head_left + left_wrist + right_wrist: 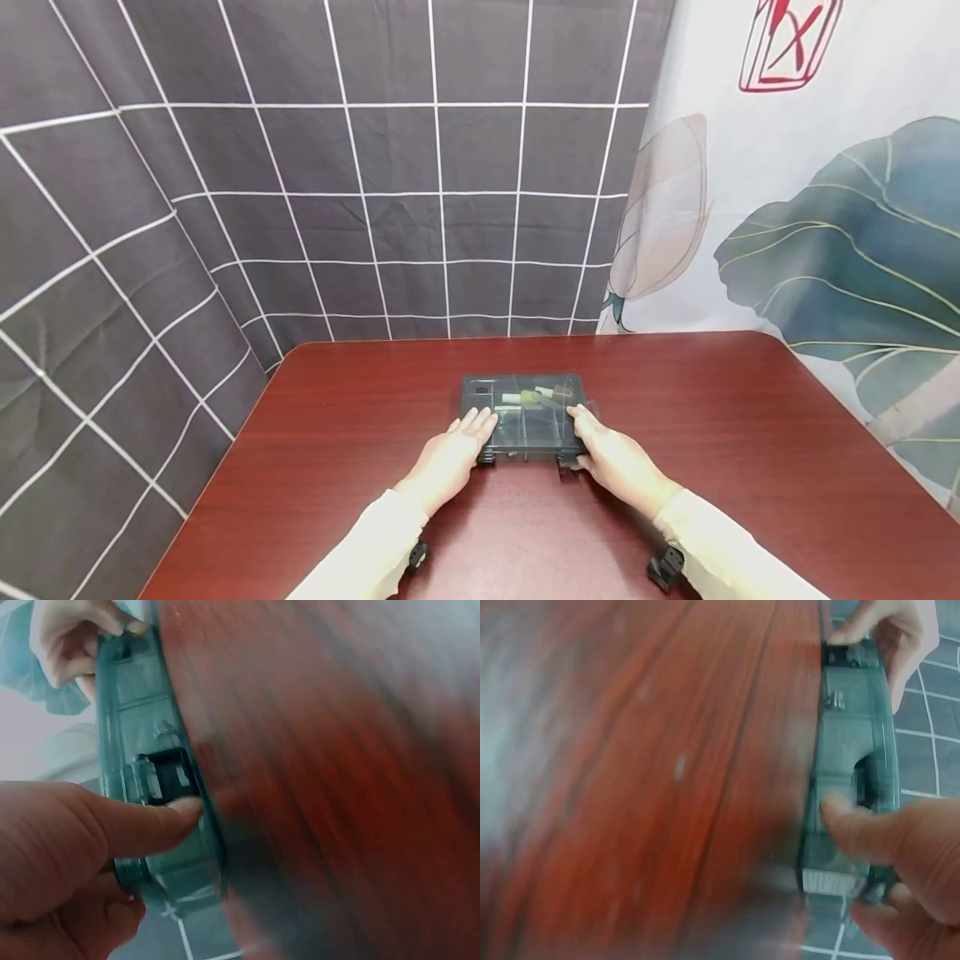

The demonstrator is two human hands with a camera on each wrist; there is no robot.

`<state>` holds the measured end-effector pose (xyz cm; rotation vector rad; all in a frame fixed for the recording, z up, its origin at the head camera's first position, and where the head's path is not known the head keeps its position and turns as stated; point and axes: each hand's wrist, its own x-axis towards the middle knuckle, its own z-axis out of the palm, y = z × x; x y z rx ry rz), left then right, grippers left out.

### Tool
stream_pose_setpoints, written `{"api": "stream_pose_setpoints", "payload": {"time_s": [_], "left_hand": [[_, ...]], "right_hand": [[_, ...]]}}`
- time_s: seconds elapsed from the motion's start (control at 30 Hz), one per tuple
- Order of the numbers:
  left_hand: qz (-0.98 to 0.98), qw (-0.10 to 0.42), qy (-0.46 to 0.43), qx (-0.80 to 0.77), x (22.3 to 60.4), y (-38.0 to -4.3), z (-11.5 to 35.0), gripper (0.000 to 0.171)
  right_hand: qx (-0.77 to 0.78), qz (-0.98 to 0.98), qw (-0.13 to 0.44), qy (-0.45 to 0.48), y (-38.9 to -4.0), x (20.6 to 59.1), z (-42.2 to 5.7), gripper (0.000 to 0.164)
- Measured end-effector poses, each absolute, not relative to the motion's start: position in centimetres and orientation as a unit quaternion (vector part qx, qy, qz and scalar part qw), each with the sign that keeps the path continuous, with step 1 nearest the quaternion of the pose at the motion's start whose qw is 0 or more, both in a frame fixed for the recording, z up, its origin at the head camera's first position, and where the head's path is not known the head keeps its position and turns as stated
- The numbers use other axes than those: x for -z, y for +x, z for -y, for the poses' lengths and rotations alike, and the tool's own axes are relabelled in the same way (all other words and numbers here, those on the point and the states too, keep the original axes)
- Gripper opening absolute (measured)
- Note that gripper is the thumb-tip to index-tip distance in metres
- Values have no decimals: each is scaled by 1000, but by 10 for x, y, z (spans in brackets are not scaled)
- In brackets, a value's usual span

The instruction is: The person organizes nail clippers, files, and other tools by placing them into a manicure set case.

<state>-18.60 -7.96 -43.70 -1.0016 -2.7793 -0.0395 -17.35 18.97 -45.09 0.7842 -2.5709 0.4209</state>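
Note:
A translucent dark plastic compartment box (pixel 527 432) lies on the table, its lid down. Through the lid show dividers and small white and yellow-green items (pixel 528 397), too small to name. My left hand (pixel 448 461) grips the box's near left corner, and the left wrist view has its thumb on the front wall beside a black latch (pixel 169 776). At the near right corner my right hand (pixel 621 465) holds the box, thumb against the front beside the other black latch (pixel 865 781). That latch juts outward in the head view. Undersides of both hands' fingers are partly hidden.
The reddish-brown wooden table (pixel 360 400) extends around the box on all sides. Behind it hangs a grey curtain (pixel 390 225) with white grid lines, and a white floral curtain (pixel 750 200) hangs at the right. Black wrist devices (pixel 666 567) sit under the sleeves.

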Motion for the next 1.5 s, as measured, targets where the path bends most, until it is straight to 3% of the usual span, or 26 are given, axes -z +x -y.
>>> {"api": "stream_pose_setpoints", "payload": {"time_s": [0.13,0.23,0.5,0.7,0.93,1.13,1.33,1.5], "left_hand": [[941,74,-328,18,438,-186,79,75],[939,81,-334,8,438,-186,80,77],[916,137,-364,-97,433,-193,82,50],[913,143,-376,-74,431,-198,85,53],[917,113,-382,-13,434,-197,87,62],[921,92,-377,-6,432,-196,81,48],[924,56,-377,9,428,-196,80,44],[932,11,-352,86,430,-195,90,63]], "right_hand": [[-204,925,174,268,-173,451,-190,74],[-221,925,160,264,-173,450,-190,71],[-219,927,152,265,-176,444,-189,68],[-219,925,154,269,-178,443,-190,69],[-219,926,146,270,-174,441,-193,65],[-222,924,155,271,-172,438,-194,59],[-222,930,135,261,-173,436,-192,55],[-205,938,116,253,-171,432,-200,47]]}}
